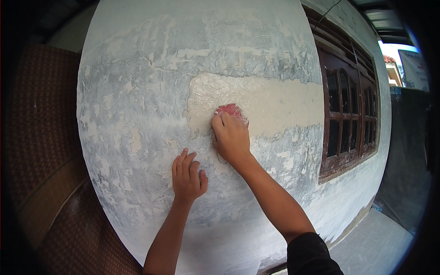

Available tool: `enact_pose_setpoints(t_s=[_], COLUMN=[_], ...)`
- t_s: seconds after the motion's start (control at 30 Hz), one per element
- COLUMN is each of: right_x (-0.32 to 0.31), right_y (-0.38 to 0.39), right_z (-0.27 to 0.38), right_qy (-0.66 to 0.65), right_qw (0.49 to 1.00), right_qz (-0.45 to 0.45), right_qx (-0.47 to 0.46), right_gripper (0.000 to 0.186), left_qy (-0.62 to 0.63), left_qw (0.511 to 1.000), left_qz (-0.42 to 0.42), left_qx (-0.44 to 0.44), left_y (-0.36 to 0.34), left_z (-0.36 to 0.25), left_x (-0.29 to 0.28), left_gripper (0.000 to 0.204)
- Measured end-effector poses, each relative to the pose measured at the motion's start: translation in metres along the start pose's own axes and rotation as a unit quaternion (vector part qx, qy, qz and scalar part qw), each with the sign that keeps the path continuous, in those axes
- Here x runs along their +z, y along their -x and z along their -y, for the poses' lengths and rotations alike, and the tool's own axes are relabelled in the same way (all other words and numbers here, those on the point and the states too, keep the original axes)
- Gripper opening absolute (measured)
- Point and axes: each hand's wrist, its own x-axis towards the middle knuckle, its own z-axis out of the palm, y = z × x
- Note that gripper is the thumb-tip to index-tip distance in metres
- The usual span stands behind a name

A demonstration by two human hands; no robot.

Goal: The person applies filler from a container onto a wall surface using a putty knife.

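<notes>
In the middle of the view, my right hand (pixel 230 136) grips a red, crumpled wad (pixel 233 110) that looks like plastic. The wad is pressed to a cream patch of coating (pixel 279 103) on the wall, near the patch's left end. Wrinkled, shiny marks cover the coating around the wad, while its right part looks smoother. Lower and to the left, my left hand (pixel 187 178) holds nothing. Its fingers are apart and lie on or close to the grey, mottled wall (pixel 137 123); actual contact is hard to tell. My right fingers partly hide the wad.
A brown wooden window (pixel 348 105) with dark panes is set into the wall at the right, beside the coating. Brown woven matting (pixel 46 119) stands at the left. Grey paving (pixel 371 243) runs along the wall's foot at the lower right, near a dark sheet (pixel 408 156).
</notes>
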Motion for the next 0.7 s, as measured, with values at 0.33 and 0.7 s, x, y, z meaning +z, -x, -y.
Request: enact_pose_setpoints(t_s=[0.33,0.7], right_x=[-0.001,-0.007], right_y=[0.0,0.005], right_z=[0.007,0.014], right_qy=[-0.011,-0.035], right_qw=[1.0,0.998], right_qz=[-0.005,-0.046], right_qx=[0.013,-0.01], right_gripper=[0.013,0.017], left_qy=[0.006,0.006], left_qw=[1.0,1.0], left_qz=[0.014,0.011], left_qx=[0.002,0.006], left_y=[0.004,0.001], left_z=[0.002,0.001], left_x=[0.0,0.001], left_gripper=[0.03,0.03])
